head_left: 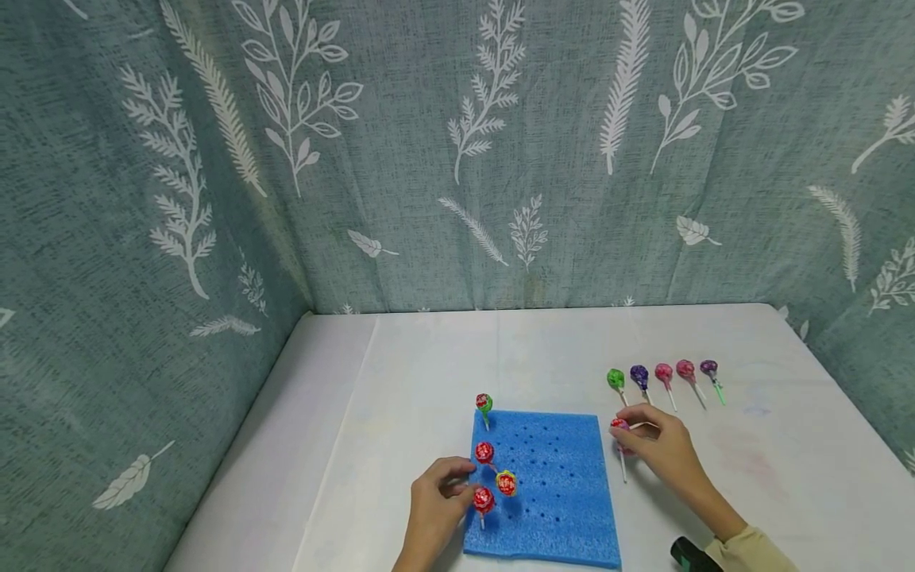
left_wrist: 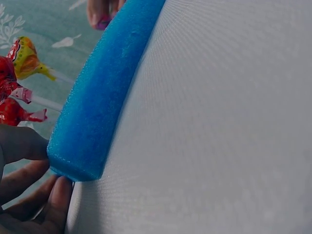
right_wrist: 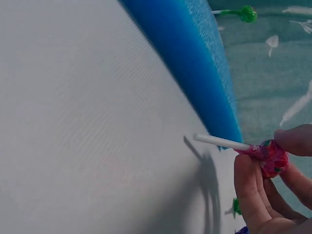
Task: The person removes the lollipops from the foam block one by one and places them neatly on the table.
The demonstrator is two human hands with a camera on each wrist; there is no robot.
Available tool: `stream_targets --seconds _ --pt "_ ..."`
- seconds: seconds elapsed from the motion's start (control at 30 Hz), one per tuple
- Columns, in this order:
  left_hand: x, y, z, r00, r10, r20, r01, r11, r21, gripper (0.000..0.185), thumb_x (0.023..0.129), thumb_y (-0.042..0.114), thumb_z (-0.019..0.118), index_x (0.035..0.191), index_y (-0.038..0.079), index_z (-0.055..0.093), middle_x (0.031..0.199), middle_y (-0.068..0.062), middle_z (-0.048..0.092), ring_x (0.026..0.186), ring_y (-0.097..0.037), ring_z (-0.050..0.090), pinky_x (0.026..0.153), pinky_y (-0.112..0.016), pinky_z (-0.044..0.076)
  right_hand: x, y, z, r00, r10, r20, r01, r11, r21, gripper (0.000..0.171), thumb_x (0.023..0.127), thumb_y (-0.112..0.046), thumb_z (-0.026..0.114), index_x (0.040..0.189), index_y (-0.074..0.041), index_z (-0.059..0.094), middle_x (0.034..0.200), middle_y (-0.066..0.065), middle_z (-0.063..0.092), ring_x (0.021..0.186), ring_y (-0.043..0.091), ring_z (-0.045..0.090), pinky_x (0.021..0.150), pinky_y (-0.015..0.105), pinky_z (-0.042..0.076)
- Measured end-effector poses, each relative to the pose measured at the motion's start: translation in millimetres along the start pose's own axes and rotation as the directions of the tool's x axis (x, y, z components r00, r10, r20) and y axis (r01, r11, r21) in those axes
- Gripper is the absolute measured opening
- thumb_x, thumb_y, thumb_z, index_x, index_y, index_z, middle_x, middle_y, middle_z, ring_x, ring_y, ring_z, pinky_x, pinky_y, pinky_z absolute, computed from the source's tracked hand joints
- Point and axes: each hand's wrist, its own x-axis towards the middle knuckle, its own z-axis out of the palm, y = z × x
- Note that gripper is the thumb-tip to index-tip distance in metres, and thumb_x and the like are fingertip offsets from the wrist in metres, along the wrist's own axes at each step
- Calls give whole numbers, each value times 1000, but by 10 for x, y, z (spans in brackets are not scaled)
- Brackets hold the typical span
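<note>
A blue foam block (head_left: 543, 524) with rows of small holes lies on the table. Along its left part several lollipops stand by their sticks, among them a red one (head_left: 483, 500), a red-and-yellow one (head_left: 506, 483) and a green-and-red one (head_left: 484, 403). My left hand (head_left: 438, 504) touches the block's left edge with thumb and fingers; part of it is cut off in the left wrist view. Right of the block, my right hand (head_left: 661, 445) pinches a pink-red wrapped lollipop (right_wrist: 273, 158) by its head. Its bare white stick (right_wrist: 219, 141) points away from the fingers, above the table.
Behind my right hand lies a row of lollipops: green (head_left: 615, 378), purple (head_left: 639, 375), two pink ones (head_left: 664, 372) and a dark purple one (head_left: 709, 367). A black object (head_left: 692, 554) sits by the right sleeve. Leaf-patterned curtain (head_left: 500, 199) borders the white table (head_left: 400, 373).
</note>
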Motion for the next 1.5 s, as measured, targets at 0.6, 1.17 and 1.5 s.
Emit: stream_targets --seconds 0.6,1.17,1.5 --pt "-5 19 4 1000 8 -4 -8 1000 -13 25 73 -4 76 95 5 69 97 -5 66 84 -15 64 73 -20 54 4 156 -64 992 120 -45 -126 976 -178 24 80 -10 74 98 4 65 86 12 67 57 10 62 53 22 51" --pt "10 -22 10 1000 -26 -6 26 999 29 24 75 -2 75 96 9 70 99 -2 66 85 -14 63 75 -19 53 -14 185 -57 998 60 13 -54 961 -270 29 74 -1 76 99 2 63 89 12 64 57 9 54 45 23 48" --pt "7 -13 18 1000 -20 -3 20 1000 23 24 75 -1 76 96 8 70 99 -3 65 85 -14 63 75 -20 53 -23 154 -73 997 61 37 -49 958 -282 29 73 0 76 99 0 62 89 11 63 59 10 52 46 23 48"
